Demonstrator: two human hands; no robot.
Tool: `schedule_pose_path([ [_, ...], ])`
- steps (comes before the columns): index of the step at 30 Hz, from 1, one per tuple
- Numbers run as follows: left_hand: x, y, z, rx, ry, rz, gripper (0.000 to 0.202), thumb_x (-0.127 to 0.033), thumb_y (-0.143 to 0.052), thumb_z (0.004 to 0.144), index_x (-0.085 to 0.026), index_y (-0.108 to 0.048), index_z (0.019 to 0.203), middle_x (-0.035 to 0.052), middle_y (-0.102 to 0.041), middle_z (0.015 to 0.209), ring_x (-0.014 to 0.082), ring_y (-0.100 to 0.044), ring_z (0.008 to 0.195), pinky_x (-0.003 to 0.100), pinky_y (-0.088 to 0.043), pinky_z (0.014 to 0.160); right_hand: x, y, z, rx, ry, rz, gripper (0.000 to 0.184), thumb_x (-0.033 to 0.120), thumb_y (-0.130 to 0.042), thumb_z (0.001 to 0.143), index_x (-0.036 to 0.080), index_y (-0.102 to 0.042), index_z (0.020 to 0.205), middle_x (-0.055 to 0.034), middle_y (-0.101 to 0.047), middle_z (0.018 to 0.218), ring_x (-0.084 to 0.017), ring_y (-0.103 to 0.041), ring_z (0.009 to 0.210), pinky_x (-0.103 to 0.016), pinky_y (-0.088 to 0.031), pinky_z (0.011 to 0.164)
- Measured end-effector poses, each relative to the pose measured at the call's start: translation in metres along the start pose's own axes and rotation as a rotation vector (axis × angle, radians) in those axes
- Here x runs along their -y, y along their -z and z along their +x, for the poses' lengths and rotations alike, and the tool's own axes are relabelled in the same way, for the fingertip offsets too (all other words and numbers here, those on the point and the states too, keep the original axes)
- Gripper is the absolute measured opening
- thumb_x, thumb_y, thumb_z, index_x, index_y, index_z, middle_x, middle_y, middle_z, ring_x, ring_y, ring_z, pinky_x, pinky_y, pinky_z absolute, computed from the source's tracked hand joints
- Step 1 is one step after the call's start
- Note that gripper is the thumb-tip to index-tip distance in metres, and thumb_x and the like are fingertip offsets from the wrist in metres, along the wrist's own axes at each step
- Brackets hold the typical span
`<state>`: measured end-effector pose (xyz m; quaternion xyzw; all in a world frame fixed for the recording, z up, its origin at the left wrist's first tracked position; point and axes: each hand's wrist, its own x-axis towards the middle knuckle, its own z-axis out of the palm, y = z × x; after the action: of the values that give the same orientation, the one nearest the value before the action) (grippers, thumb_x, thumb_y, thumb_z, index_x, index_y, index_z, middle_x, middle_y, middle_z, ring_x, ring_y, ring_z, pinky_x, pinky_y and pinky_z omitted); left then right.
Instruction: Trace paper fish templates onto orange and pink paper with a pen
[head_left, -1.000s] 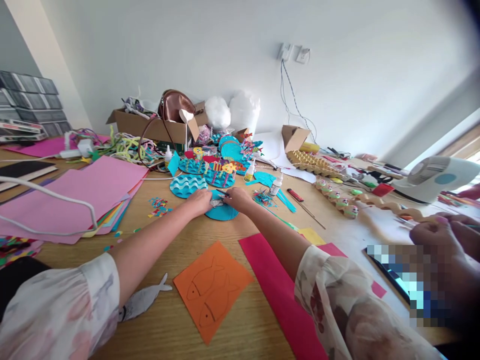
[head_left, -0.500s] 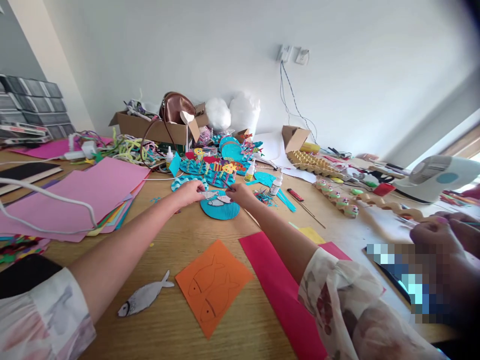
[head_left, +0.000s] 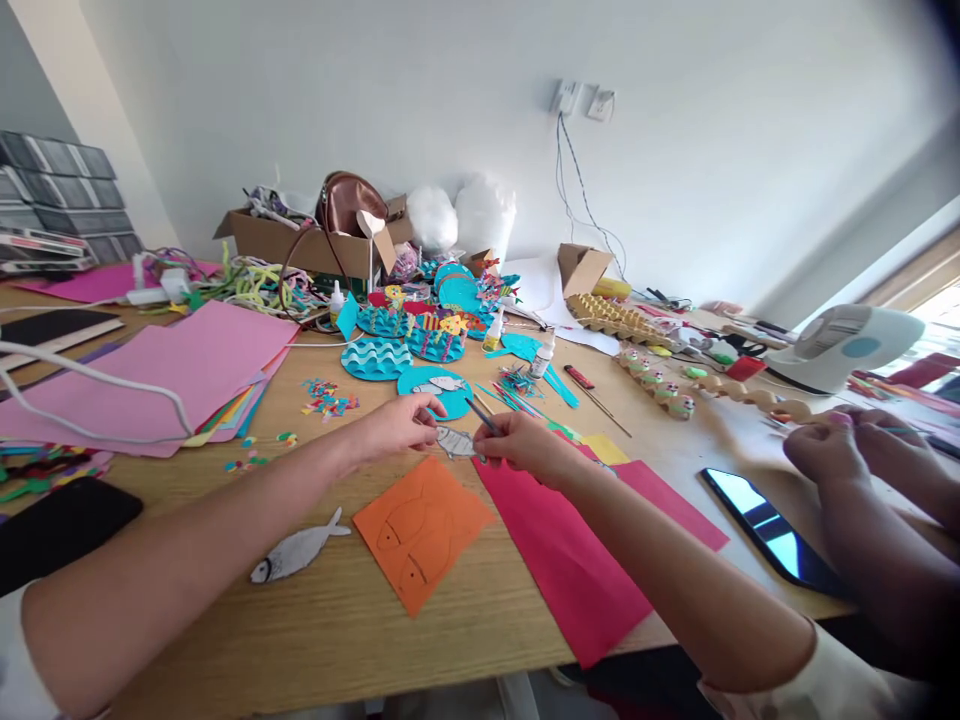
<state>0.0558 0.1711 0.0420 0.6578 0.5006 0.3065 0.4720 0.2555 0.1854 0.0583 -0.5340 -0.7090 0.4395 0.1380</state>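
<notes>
My left hand (head_left: pixel 409 424) is closed, its fingertips pinching the edge of a white paper fish (head_left: pixel 455 442) with drawn scales. Across from it, my right hand (head_left: pixel 517 442) grips a dark, thin pencil (head_left: pixel 484 414), and its lower fingers meet the fish's other end. Just beyond the hands lies a blue paper disc (head_left: pixel 457 404) bearing white fish cutouts (head_left: pixel 437 385). Nearer me are another white paper fish (head_left: pixel 298 552) and a square of orange paper (head_left: pixel 442 500) with two fish drawn on it. Red paper (head_left: pixel 555 540) lies under my right forearm.
Blue wavy discs (head_left: pixel 376 358), a glue bottle (head_left: pixel 541 357) and bright scraps (head_left: pixel 330 398) lie farther back. Pink sheets (head_left: pixel 172 370) are stacked at left. A black phone (head_left: pixel 75 525) and another phone (head_left: pixel 772 530) flank me. A co-worker's hands (head_left: pixel 832 445) are at right.
Both my hands have drawn back toward me from above the blue disc, bringing the paper fish along. The white fish cutouts on the disc are now uncovered. The camera view has shifted slightly.
</notes>
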Motion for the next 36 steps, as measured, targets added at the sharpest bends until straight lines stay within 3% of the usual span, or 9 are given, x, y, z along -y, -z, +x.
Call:
schedule_pose_path([
  [2,0.007,-0.001,-0.006,-0.024,-0.028,0.169,0.023,-0.013,-0.050,0.068,-0.015,-0.057,0.091,0.0016,-0.059,0.079,0.0141,-0.056,0.072,0.024,-0.044,0.063,-0.009,-0.007,-0.011,-0.009,-0.045,0.022,0.006,0.014,-0.054,0.072,0.016,-0.057,0.067,0.0066,-0.050,0.043,-0.004,-0.038,0.035,-0.015,-0.024,0.034],
  [6,0.017,-0.001,-0.021,0.045,-0.064,0.434,0.022,-0.015,-0.045,0.073,-0.016,-0.064,0.085,0.0033,-0.066,0.086,0.0170,-0.059,0.080,0.026,-0.043,0.069,-0.019,-0.021,-0.024,-0.031,-0.064,0.043,0.008,0.011,-0.054,0.070,0.017,-0.052,0.066,0.0065,-0.053,0.046,-0.005,-0.046,0.038,-0.015,-0.032,0.037],
  [10,0.019,-0.008,-0.034,0.093,-0.131,0.555,0.031,-0.009,-0.040,0.076,-0.017,-0.066,0.091,0.0021,-0.069,0.092,0.0154,-0.061,0.084,0.024,-0.043,0.075,-0.027,-0.031,-0.025,-0.045,-0.026,0.028,0.010,0.009,-0.053,0.068,0.018,-0.051,0.066,0.0062,-0.055,0.050,-0.008,-0.055,0.046,-0.017,-0.041,0.046],
  [14,0.020,-0.016,-0.040,0.139,-0.223,0.708,0.041,-0.002,-0.038,0.074,-0.017,-0.065,0.101,0.0042,-0.067,0.102,0.0166,-0.059,0.095,0.027,-0.043,0.084,-0.032,-0.036,-0.025,-0.050,-0.002,-0.058,0.011,0.008,-0.051,0.065,0.018,-0.055,0.064,0.0046,-0.056,0.050,-0.010,-0.057,0.050,-0.019,-0.041,0.049],
  [21,0.021,-0.021,-0.044,0.235,-0.267,0.786,0.041,-0.003,-0.036,0.079,-0.019,-0.063,0.107,0.0052,-0.061,0.103,0.0168,-0.056,0.098,0.026,-0.043,0.085,-0.026,-0.042,-0.036,-0.094,0.033,-0.235,0.011,0.008,-0.051,0.064,0.018,-0.056,0.064,0.0036,-0.057,0.053,-0.010,-0.053,0.052,-0.020,-0.032,0.049],
  [28,0.032,-0.027,-0.043,0.208,-0.338,0.812,0.041,-0.005,-0.035,0.081,-0.020,-0.063,0.106,0.0053,-0.058,0.100,0.0177,-0.053,0.094,0.027,-0.042,0.081,-0.021,-0.045,-0.039,-0.150,0.043,-0.364,0.014,0.010,-0.054,0.067,0.018,-0.048,0.057,0.0031,-0.053,0.051,-0.010,-0.048,0.051,-0.021,-0.024,0.049],
  [36,0.046,-0.030,-0.040,0.153,-0.371,0.820,0.031,-0.017,-0.033,0.089,-0.021,-0.063,0.099,0.0034,-0.054,0.090,0.0177,-0.050,0.086,0.026,-0.037,0.071,-0.028,-0.046,-0.036,-0.186,0.034,-0.388,0.010,0.013,-0.054,0.068,0.017,-0.052,0.059,0.0017,-0.056,0.057,-0.009,-0.046,0.053,-0.020,-0.025,0.048],
])
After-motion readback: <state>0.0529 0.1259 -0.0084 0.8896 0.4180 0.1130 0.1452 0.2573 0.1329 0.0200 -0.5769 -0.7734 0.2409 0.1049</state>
